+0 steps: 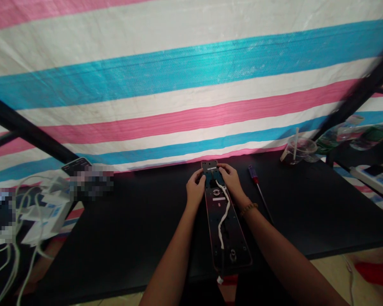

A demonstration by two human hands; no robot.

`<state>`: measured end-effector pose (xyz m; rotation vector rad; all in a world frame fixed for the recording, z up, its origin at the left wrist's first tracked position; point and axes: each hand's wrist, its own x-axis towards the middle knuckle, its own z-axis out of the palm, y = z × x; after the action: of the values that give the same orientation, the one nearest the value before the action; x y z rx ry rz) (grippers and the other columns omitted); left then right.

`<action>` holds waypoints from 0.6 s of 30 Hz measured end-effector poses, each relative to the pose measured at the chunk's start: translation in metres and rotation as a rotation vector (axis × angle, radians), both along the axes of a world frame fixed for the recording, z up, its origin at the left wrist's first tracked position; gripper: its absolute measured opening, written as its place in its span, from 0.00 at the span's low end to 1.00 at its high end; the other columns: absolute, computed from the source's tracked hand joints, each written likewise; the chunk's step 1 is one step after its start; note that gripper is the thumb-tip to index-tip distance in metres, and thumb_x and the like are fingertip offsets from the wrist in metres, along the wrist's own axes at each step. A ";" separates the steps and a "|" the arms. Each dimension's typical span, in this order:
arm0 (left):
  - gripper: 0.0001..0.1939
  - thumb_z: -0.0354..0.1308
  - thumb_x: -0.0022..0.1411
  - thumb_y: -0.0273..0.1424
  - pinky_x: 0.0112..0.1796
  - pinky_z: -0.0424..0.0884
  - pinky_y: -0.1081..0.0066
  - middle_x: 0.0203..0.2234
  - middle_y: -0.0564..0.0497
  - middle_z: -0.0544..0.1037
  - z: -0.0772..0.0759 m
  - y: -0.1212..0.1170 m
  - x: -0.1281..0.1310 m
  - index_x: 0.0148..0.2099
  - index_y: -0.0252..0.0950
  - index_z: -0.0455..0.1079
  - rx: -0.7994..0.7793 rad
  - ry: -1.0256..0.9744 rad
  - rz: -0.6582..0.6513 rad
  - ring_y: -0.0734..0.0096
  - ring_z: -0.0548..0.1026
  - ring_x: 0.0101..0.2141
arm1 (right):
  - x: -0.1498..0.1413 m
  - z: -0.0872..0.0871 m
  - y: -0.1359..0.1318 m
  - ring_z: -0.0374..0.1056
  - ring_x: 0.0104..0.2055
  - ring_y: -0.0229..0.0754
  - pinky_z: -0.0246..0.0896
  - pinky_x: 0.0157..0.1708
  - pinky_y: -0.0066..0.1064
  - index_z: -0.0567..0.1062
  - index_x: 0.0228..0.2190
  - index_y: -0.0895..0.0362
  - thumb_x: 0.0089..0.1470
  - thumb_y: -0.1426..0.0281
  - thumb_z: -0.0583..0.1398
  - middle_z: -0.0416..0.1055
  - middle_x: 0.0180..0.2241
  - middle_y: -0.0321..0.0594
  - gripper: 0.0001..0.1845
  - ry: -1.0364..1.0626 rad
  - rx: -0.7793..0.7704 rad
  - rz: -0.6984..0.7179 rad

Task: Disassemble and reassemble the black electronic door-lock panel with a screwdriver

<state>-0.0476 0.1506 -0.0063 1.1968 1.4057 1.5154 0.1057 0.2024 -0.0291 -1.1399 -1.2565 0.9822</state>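
Note:
A long dark door lock panel (213, 216) lies lengthwise in front of me, with its inner side facing up. Along that side runs a white cable (224, 212), its plug hanging past the near end. My left hand (196, 186) is closed on the panel's left edge near the far end. Across from it, my right hand (231, 180) grips the right edge, thumb over the top; a beaded bracelet circles that wrist. Some of the fingers are hidden beside the panel. To the right lies a screwdriver (254, 177), apart from both hands, with a blue and red handle.
The black table (130, 229) extends on both sides of the panel. At the back right stands a clear plastic cup (298, 148) with a straw, beside plastic bags. White cables (35, 212) and boxes crowd the left side. A striped tarp (178, 76) hangs behind.

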 end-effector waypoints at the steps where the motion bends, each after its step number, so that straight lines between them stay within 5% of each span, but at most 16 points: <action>1: 0.15 0.59 0.58 0.29 0.53 0.71 0.57 0.46 0.42 0.81 0.000 0.000 0.000 0.49 0.34 0.76 0.000 0.005 0.000 0.58 0.78 0.48 | 0.000 0.000 0.000 0.72 0.41 0.48 0.66 0.47 0.42 0.79 0.38 0.58 0.51 0.62 0.58 0.78 0.39 0.45 0.17 0.000 0.000 0.000; 12: 0.15 0.58 0.59 0.29 0.53 0.71 0.57 0.46 0.42 0.81 -0.002 0.001 0.000 0.49 0.34 0.75 0.002 0.025 0.003 0.58 0.79 0.47 | -0.003 0.005 -0.003 0.73 0.42 0.48 0.66 0.47 0.41 0.78 0.40 0.57 0.50 0.61 0.59 0.78 0.39 0.45 0.18 0.032 -0.014 -0.057; 18: 0.16 0.58 0.59 0.29 0.54 0.70 0.57 0.47 0.43 0.80 -0.002 0.001 0.001 0.50 0.36 0.74 -0.001 0.014 0.017 0.58 0.78 0.48 | 0.000 0.017 -0.011 0.74 0.38 0.50 0.65 0.40 0.38 0.79 0.31 0.56 0.54 0.61 0.56 0.79 0.33 0.45 0.15 -0.180 -0.030 -0.124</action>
<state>-0.0471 0.1516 -0.0083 1.1993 1.4294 1.5205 0.1055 0.1918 -0.0120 -1.3374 -1.2995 0.8230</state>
